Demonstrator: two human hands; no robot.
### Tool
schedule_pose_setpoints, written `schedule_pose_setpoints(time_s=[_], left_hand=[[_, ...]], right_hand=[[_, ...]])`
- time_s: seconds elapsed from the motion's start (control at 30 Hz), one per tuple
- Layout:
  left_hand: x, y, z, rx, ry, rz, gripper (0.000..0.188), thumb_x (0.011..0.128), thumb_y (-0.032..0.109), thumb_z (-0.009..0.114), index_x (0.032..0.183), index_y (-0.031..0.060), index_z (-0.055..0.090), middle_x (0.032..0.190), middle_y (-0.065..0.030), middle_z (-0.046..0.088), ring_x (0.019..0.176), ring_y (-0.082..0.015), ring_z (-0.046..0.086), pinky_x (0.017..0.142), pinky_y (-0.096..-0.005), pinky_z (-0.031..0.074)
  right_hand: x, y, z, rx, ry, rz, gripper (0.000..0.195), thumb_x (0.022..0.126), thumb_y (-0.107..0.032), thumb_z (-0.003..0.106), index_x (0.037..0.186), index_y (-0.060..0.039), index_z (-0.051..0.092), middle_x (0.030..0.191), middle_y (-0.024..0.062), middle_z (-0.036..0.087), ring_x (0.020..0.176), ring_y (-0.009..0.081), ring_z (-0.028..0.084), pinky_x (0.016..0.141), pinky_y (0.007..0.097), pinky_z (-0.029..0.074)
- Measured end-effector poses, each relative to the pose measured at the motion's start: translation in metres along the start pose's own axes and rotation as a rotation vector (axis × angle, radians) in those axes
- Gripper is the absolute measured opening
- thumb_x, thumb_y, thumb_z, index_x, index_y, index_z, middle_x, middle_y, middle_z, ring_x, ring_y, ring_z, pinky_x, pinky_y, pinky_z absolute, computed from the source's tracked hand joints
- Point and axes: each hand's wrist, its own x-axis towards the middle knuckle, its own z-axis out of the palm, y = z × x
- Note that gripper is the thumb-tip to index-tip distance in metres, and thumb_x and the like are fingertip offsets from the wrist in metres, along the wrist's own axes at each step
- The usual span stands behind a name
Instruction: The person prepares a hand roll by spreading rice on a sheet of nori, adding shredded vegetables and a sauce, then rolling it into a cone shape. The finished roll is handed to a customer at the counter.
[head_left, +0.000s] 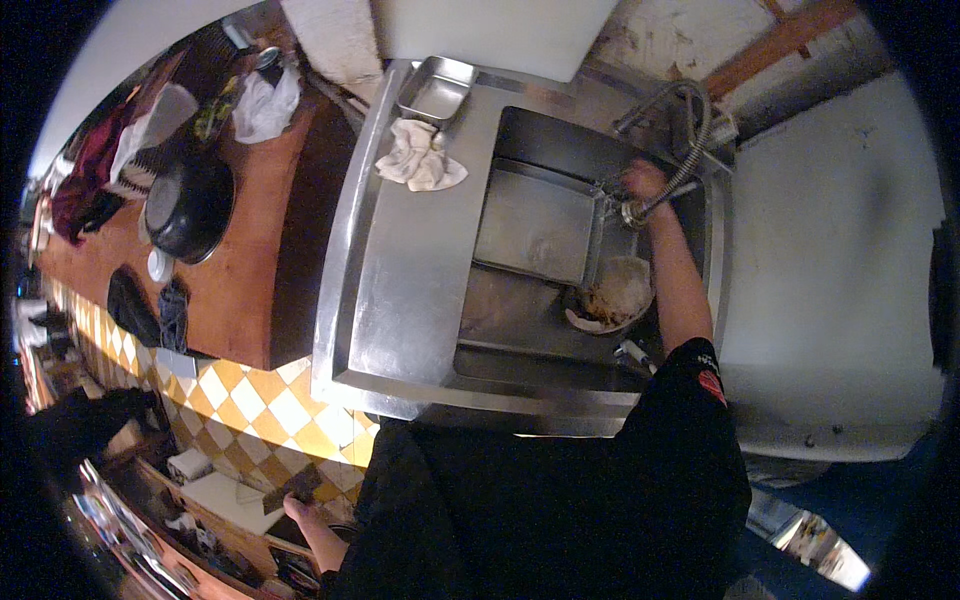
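Note:
My right arm stretches over a stainless steel sink (517, 360). My right hand (645, 180) is blurred, behind the spray head (634, 214) of a spring-hose tap (694, 161), and its grip is unclear. Below it in the basin lies a large rectangular metal pan (536, 221). A pale bowl (619, 296) with brown food residue rests against the pan's near right corner. Low on the left, away from the sink, my left hand (298, 508) holds a dark flat object (294, 486) by its edge; what it is cannot be made out.
On the steel drainboard (405, 277) lie a crumpled cloth (420, 157) and a small metal pan (439, 88). A wooden counter (251, 300) at left carries a black bowl (191, 210) and a white plastic bag (268, 105). Behind me are a checkered tile floor (289, 412) and cluttered shelving (225, 502).

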Motion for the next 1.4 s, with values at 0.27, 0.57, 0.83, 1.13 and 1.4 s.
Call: schedule_pose_setpoints(time_s=[0.27,0.57,0.83,1.13,1.4], left_hand=[[-0.034,-0.013,-0.008,-0.042,0.048,0.129,0.023,0.082,0.014,0.053,0.097,-0.0009,0.061,0.095,-0.0118,0.065,0.080,-0.0299,0.066,0.070,-0.0454,0.057],[-0.001,-0.049,-0.017,0.182,0.114,0.099,0.033,0.088,0.026,0.061,0.096,-0.0039,0.071,0.096,-0.0165,0.071,0.086,-0.0252,0.067,0.074,-0.0418,0.052],[-0.024,-0.023,0.054,-0.064,0.087,0.141,0.026,0.081,0.011,0.054,0.101,-0.0029,0.062,0.088,-0.0147,0.063,0.071,-0.0265,0.062,0.057,-0.0433,0.053],[0.075,-0.006,-0.016,-0.158,-0.054,0.086,0.025,0.079,0.003,0.045,0.099,-0.0032,0.059,0.077,-0.0147,0.060,0.057,-0.0238,0.057,0.046,-0.0370,0.043],[0.134,0.088,-0.073,-0.336,-0.179,0.096,0.032,0.078,0.001,0.054,0.110,-0.0027,0.058,0.095,-0.0124,0.065,0.081,-0.0255,0.063,0.073,-0.0411,0.053]], right_hand=[[0.053,-0.090,0.015,-0.001,0.156,-0.297,0.004,0.090,-0.012,0.054,0.092,-0.0113,0.057,0.080,0.0019,0.055,0.073,0.0181,0.052,0.064,0.0345,0.043],[-0.050,-0.002,0.152,-0.489,-0.037,-0.428,0.010,0.090,-0.013,0.055,0.095,-0.0074,0.062,0.082,0.0044,0.060,0.074,0.0183,0.055,0.063,0.0335,0.045],[-0.291,0.133,0.282,-1.042,-0.365,-0.431,0.015,0.091,-0.014,0.057,0.096,-0.0034,0.066,0.084,0.0074,0.064,0.073,0.0188,0.057,0.062,0.0333,0.046],[-0.373,0.071,0.398,-1.200,-0.232,-0.714,0.021,0.091,-0.015,0.059,0.098,0.0012,0.070,0.086,0.0107,0.069,0.072,0.0193,0.060,0.060,0.0330,0.048],[-0.385,-0.001,0.579,-0.611,-0.421,-0.493,0.032,0.095,-0.041,0.055,0.079,-0.0136,0.050,0.066,-0.0051,0.047,0.056,0.0086,0.046,0.051,0.0268,0.040]])
